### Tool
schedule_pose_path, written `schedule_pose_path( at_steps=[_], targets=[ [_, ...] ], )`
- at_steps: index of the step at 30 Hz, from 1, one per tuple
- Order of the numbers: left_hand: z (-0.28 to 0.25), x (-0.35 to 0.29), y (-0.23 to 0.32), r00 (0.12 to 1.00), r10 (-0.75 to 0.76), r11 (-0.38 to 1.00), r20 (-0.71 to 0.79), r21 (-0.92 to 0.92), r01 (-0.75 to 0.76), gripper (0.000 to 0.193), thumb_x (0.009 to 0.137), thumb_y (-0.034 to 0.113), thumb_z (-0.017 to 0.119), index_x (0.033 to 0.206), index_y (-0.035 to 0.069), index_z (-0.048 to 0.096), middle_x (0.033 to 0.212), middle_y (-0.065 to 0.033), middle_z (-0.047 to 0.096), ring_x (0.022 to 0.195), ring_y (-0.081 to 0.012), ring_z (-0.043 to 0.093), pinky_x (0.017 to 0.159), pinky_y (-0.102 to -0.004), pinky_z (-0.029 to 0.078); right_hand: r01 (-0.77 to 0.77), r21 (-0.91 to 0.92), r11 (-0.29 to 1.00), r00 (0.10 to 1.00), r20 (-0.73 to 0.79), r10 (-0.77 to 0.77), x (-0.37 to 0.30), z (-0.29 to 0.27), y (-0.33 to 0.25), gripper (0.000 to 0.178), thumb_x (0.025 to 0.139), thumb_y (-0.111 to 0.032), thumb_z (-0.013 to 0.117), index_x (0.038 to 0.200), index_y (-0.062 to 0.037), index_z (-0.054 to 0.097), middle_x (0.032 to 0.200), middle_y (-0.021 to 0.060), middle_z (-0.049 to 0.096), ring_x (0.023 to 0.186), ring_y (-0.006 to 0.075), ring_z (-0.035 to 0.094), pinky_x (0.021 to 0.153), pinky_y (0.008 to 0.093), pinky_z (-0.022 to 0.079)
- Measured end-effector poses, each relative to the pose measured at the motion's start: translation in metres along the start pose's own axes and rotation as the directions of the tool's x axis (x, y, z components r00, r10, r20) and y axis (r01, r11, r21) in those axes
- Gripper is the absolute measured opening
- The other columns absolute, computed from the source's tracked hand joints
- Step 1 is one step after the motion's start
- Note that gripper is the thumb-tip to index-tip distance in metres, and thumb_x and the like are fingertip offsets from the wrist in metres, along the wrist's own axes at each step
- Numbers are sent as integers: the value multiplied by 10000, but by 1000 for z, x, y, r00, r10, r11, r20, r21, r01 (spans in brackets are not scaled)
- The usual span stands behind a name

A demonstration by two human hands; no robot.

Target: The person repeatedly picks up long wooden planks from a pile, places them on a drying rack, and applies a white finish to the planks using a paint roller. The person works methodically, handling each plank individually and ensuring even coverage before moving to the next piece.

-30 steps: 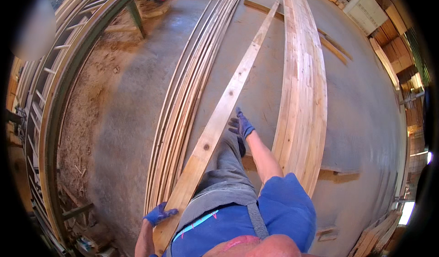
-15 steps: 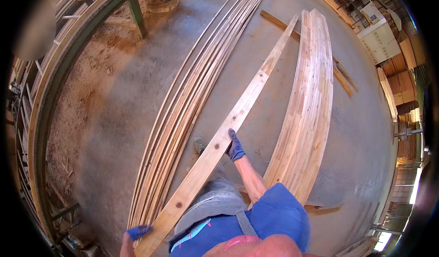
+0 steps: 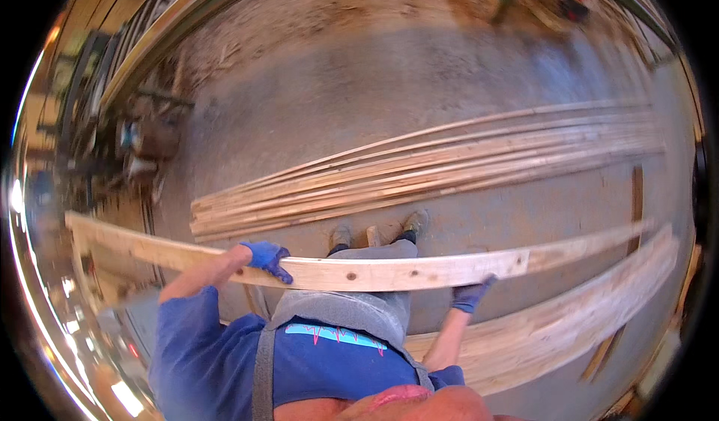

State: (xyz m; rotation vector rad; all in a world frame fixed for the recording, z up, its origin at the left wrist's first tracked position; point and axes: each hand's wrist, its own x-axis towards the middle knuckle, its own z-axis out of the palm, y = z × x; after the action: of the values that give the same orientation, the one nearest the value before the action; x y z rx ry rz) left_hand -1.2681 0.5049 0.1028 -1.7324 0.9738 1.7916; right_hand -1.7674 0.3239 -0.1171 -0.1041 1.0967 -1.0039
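Observation:
A long pale wooden board (image 3: 382, 273) with dark knots runs across in front of my waist, at about the height of my apron. My left hand (image 3: 268, 260), in a blue glove, grips it left of my body, fingers folded over its face. To the right, my right hand (image 3: 472, 294), gloved the same, holds the board at its near edge; part of its fingers is hidden behind the wood. Beyond my shoes, a spread row of narrow boards (image 3: 419, 162) lies on the floor.
A tight stack of boards (image 3: 539, 331) lies at the near right, on crosspieces, one a dark batten (image 3: 636, 204). A long metal-framed conveyor (image 3: 161, 28) stands at the far left, machinery (image 3: 150, 136) beside it. Sawdust (image 3: 329, 9) covers the far floor. A bucket-like container (image 3: 558, 1) stands far right.
My view has turned left, so the board that pointed away from me now lies crosswise. My left hand has come up beside my body; both hands still hold the board.

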Motion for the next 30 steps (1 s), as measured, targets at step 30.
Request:
schedule_pose_path(
  at_steps=[30],
  targets=[
    [-181, -21, -91, 861, 269, 959, -432, 40, -280, 1019, 562, 697, 783, 1271, -2, 568, 1270, -213, 590, 1194, -360, 547, 1022, -392, 428, 226, -160, 961, 974, 13, -227, 118, 330, -146, 906, 806, -716, 565, 1462, -130, 345, 1444, 110, 440, 1286, 308, 446, 1072, 467, 381]
  ],
)
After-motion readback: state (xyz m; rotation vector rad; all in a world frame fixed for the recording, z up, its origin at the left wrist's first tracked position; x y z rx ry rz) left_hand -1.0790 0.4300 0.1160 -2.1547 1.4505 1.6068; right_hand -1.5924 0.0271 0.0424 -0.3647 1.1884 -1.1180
